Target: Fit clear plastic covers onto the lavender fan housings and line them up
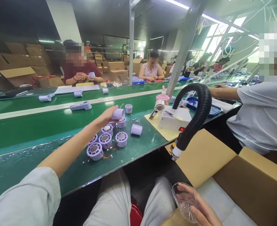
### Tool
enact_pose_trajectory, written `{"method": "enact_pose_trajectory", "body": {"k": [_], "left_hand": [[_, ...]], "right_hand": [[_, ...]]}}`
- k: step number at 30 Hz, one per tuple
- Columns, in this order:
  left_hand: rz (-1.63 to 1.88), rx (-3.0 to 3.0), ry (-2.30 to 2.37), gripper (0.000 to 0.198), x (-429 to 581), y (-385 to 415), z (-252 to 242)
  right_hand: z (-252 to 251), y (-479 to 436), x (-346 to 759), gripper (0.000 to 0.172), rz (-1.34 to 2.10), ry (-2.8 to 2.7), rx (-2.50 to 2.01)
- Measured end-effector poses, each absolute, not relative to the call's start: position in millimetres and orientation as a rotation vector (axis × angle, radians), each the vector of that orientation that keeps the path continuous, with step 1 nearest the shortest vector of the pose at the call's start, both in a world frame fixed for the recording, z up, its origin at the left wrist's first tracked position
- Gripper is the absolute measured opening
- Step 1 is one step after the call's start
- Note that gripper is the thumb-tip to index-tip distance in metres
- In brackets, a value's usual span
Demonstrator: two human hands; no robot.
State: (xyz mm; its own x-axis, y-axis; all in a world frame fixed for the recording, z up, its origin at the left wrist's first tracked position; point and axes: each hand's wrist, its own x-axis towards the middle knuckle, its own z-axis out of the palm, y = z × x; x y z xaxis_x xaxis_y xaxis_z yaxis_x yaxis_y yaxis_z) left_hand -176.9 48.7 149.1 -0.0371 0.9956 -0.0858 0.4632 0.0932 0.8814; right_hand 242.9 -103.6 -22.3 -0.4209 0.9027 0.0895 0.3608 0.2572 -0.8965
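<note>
My left hand (107, 116) reaches out over the green table and is closed round a lilac plastic cylinder (118, 114). Just below it sit several round lilac motor housings with red and black wires (105, 140), and one more lilac cylinder (136, 129) lies on its side to the right. My right hand (199, 207) is low beside my knee, fingers curled round a clear plastic cup (184, 201) with small clear bits in it.
A black ribbed hose (199, 116) arches over a white box with a red switch (173, 121) on a yellow mat. An open cardboard box (234, 179) stands at my right. A green conveyor (46, 110) carries lilac parts. Co-workers sit opposite and at my right.
</note>
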Motion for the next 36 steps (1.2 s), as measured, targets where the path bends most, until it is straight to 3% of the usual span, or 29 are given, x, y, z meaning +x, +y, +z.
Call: {"method": "enact_pose_trajectory", "body": {"k": [6,11,15,21,26,31,36], "left_hand": [[0.608,1.342,1.272,0.046,-107,-44,114],[0.234,1.452,0.857,0.031,-53,-89,73],[0.27,1.815,0.907,0.025,-43,-96,63],[0.538,1.787,1.022,0.021,-41,-101,48],[0.774,1.766,1.048,0.065,-40,-107,22],[0.867,1.905,0.901,0.065,-44,-106,0],[0.722,1.745,0.781,0.068,-46,-105,1]], "right_hand": [[34,-122,183,0.051,0.286,-2.313,-1.004],[48,-127,158,0.049,0.024,-2.439,-1.161],[41,-129,167,0.029,0.23,-2.483,-1.294],[38,-134,177,0.005,1.064,-2.117,-1.279],[41,-137,173,0.024,1.104,-1.887,-1.306],[37,-133,172,0.032,1.032,-1.739,-1.31],[30,-123,178,0.029,1.349,-1.348,-1.257]]}}
